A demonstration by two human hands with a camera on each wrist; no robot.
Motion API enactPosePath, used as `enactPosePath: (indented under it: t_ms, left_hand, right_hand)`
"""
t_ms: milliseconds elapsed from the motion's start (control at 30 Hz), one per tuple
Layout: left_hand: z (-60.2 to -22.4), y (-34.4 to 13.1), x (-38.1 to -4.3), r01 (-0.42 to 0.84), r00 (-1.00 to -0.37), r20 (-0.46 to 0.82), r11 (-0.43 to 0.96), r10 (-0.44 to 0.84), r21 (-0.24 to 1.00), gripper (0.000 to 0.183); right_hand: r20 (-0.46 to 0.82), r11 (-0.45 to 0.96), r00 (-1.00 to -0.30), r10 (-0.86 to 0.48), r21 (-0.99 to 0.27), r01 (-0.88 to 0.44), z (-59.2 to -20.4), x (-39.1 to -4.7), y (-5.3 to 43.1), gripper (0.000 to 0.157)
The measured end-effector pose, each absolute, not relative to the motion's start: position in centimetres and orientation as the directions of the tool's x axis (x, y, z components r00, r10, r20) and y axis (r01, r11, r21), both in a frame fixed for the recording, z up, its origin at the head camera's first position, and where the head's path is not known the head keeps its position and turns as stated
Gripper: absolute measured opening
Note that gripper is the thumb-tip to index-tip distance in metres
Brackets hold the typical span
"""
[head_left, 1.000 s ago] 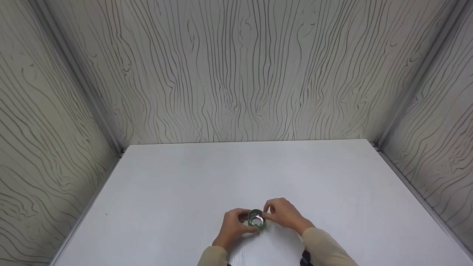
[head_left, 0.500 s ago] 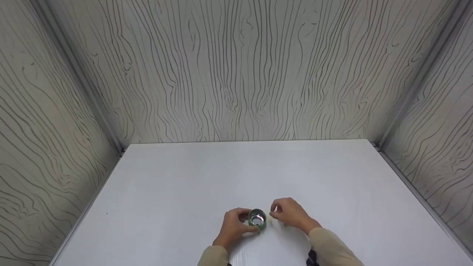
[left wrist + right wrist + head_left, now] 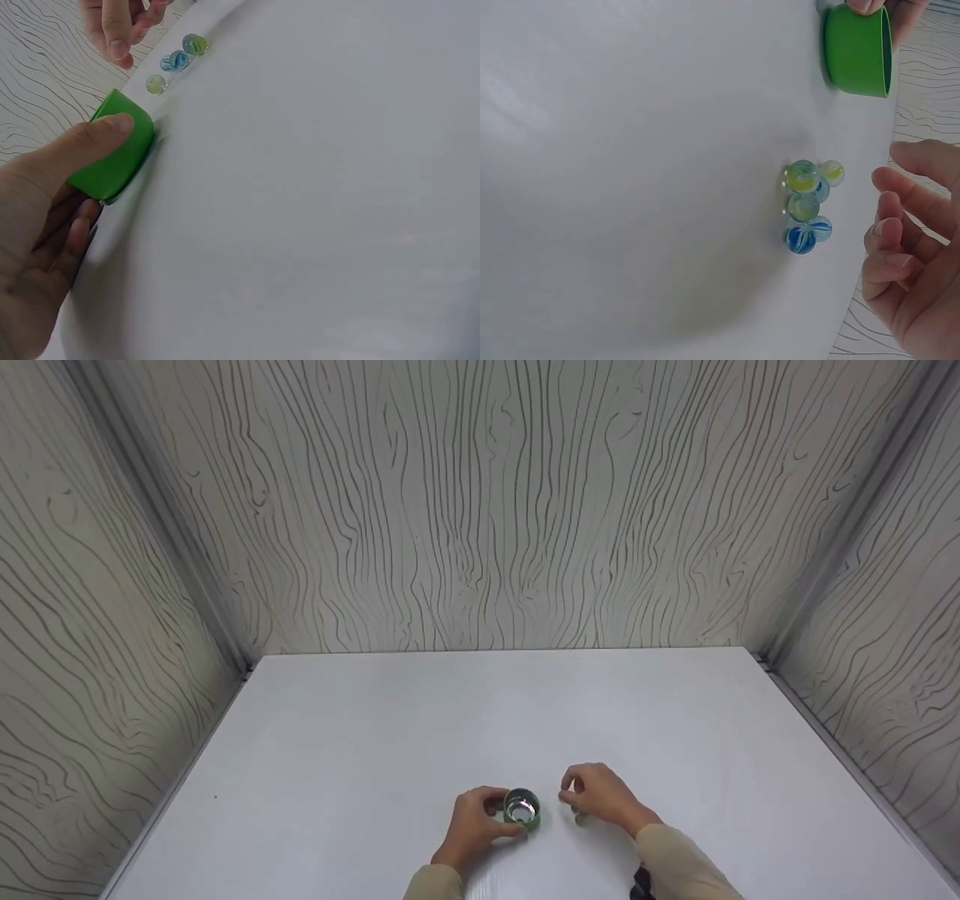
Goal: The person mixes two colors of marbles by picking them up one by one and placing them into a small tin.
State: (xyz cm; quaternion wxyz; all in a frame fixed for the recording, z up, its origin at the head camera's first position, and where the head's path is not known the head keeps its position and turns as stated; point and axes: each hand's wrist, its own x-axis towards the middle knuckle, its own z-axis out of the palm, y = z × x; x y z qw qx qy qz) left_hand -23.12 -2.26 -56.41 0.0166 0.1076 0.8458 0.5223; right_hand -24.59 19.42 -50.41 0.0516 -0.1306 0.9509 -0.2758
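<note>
My left hand [image 3: 471,826] grips a small green cup [image 3: 124,154] standing on the white table, its thumb pressed on one side and the fingers round the other. Looking down into the cup in the head view, I see a shiny silvery inside. To the right, my right hand [image 3: 596,793] hovers beside several glass marbles [image 3: 802,206], its fingers loosely bent with nothing between them. Clear glass with blue, yellow and green swirls makes up these marbles, which lie clustered on the table. The hand mostly covers them in the head view.
The white table [image 3: 375,720] extends to the sides and back. Wood-grain patterned walls [image 3: 480,510] enclose it at the back and on both sides, with grey posts in the corners.
My right hand has drawn away from the cup's rim to the right, and marbles now show below it. The left hand keeps its hold on the cup in the same place.
</note>
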Motion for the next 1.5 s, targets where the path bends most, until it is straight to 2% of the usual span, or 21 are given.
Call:
enactPosePath:
  t_ms: [400,1067,1500]
  left_hand:
    - [-56.1,-2.2,-22.8,0.126,-0.983,0.051,0.449,0.176,0.885,0.054]
    - [-56.2,-2.3,-22.9,0.169,-0.974,0.084,0.432,0.209,0.886,0.054]
    - [-56.2,-2.4,-22.9,0.159,-0.976,0.078,0.424,0.204,0.892,0.053]
  right_hand:
    - [0.001,0.829,-0.967,-0.256,-0.515,-0.220,-50.5,-24.7,20.4,0.004]
    - [-0.106,0.861,-0.986,-0.131,-0.506,-0.060,-51.0,-24.4,21.8,0.007]
    - [-0.132,0.863,-0.985,-0.110,-0.504,-0.029,-51.2,-24.4,22.1,0.010]
